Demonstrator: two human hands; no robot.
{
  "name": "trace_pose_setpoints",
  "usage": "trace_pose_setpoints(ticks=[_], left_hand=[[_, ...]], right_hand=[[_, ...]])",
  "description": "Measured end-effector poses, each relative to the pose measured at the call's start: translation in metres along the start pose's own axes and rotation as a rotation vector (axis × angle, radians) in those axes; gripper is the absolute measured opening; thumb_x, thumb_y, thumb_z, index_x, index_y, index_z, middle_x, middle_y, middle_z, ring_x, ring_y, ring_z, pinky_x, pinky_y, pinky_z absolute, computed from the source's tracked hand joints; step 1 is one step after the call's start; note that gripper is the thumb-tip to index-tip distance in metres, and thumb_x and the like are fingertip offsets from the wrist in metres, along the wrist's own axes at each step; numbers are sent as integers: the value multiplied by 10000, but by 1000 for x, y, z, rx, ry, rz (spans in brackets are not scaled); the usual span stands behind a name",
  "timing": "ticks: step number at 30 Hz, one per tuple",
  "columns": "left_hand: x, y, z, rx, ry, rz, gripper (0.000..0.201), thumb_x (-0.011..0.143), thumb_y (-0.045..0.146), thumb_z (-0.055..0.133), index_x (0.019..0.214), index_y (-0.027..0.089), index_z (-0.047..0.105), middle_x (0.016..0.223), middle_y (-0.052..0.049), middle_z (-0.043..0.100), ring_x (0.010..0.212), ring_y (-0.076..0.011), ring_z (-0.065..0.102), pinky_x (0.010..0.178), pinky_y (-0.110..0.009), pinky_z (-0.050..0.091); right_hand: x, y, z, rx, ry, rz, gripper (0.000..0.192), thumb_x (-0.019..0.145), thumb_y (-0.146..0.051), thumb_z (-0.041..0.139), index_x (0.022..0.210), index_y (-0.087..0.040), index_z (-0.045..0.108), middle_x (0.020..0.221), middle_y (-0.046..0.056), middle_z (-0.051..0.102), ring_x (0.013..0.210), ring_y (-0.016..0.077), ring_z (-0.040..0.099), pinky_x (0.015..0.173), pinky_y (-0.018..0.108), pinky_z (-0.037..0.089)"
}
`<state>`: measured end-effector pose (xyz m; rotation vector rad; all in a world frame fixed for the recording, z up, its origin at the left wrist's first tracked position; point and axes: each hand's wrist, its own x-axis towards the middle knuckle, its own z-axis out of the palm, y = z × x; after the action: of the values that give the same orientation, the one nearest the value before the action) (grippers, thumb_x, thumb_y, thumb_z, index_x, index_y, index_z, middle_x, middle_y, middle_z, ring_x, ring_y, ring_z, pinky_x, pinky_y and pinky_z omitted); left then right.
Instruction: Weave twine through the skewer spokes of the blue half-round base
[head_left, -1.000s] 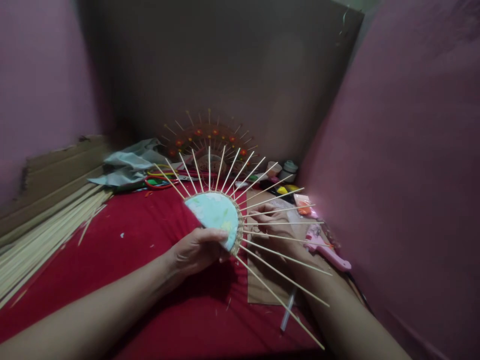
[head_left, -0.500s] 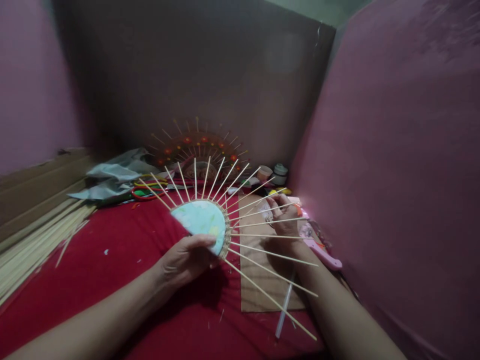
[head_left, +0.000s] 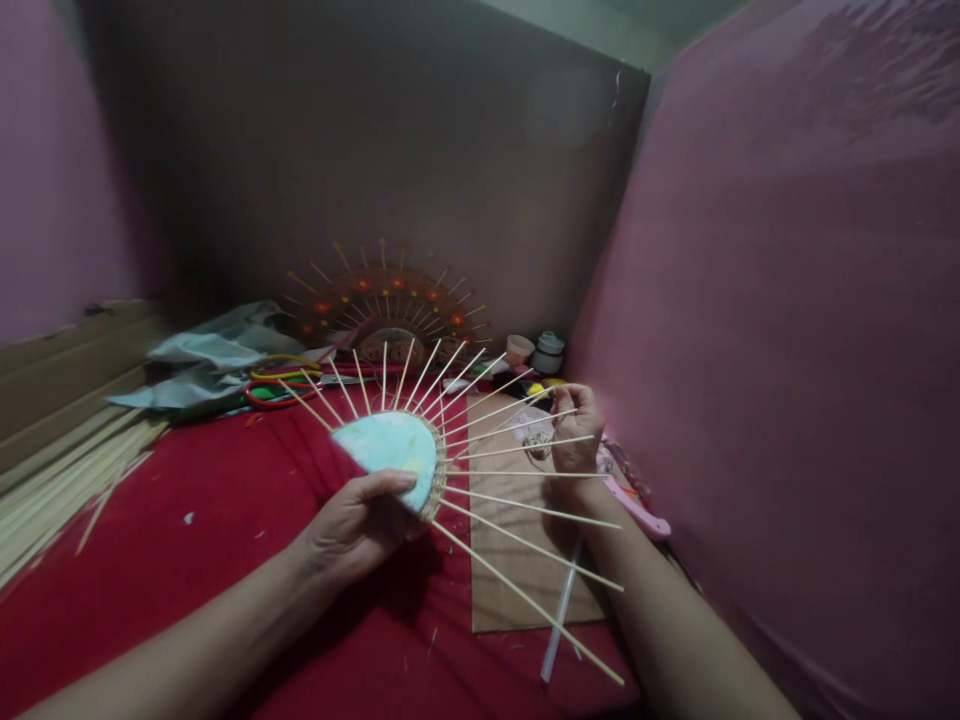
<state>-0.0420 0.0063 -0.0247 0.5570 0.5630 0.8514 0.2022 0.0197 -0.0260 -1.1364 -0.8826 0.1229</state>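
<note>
Sticks of left-hand-gripped [head_left: 352, 525] fan [head_left: 390, 445] screening right hand [head_left: 576, 435], grip unclear.

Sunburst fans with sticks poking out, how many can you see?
2. One sunburst fan is held in the left hand; a decorated fan leans against the back wall. Others may be hidden.

So from where I'm standing, both forearms are totally bare, no sleeves showing up to the bottom edge of the frame. The left hand [head_left: 352, 525] and right hand [head_left: 576, 440] have no gloves, and I can't spot any watch or bracelet. Short nails, looks like.
</note>
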Motion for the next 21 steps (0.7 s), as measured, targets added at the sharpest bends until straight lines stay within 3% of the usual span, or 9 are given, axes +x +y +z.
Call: trace_pose_setpoints(ticks=[6, 11, 15, 18, 20, 21], left_hand=[[0, 1, -2, -12, -4, -10, 238, 647, 7, 541, 854, 107, 602, 625, -42, 617, 481, -166, 569, 399, -261, 449], [-3, 0, -4, -40, 42, -88, 283, 635, -15, 526, 875, 102, 620, 689, -69, 662, 584, -183, 622, 573, -319, 528], [-8, 0, -6, 23, -129, -109, 185, 630, 43, 585, 801, 67, 651, 684, -93, 667, 543, -174, 599, 542, -298, 512], [-11, 0, -4, 8, -258, -56, 206, 618, 75, 636, 821, 79, 666, 776, -97, 681, 635, -189, 616, 599, -308, 514], [-12, 0, -3, 8, -318, -28, 208, 631, 95, 648, 837, 88, 670, 786, -86, 679, 655, -183, 612, 614, -303, 505], [-12, 0, -3, 13, -337, -21, 213, 638, 104, 650, 850, 88, 672, 784, -83, 677, 650, -177, 607, 609, -296, 499]], right_hand=[[4, -2, 0, 257, -27, 248, 236, 711, -410, 591, 740, -206, 478, 529, -91, 393, 393, 44, 292, 364, 165, 210], [6, 7, 0, 222, -208, 320, 281, 712, -463, 523, 655, -225, 385, 501, -95, 326, 372, 62, 268, 359, 189, 261], [-11, 8, 6, 48, -413, 276, 197, 709, -359, 520, 609, -212, 435, 498, -75, 367, 404, 76, 311, 385, 203, 283], [-34, 1, 13, -80, -598, 215, 139, 630, -220, 600, 529, -194, 508, 517, -43, 472, 484, 96, 416, 439, 213, 325], [-48, -6, 16, -203, -742, 114, 94, 616, -139, 600, 554, -201, 567, 571, -22, 553, 560, 123, 487, 526, 236, 394], [-52, -11, 16, -379, -815, -42, 99, 659, -126, 564, 646, -213, 609, 664, -3, 606, 647, 143, 535, 603, 257, 431]])
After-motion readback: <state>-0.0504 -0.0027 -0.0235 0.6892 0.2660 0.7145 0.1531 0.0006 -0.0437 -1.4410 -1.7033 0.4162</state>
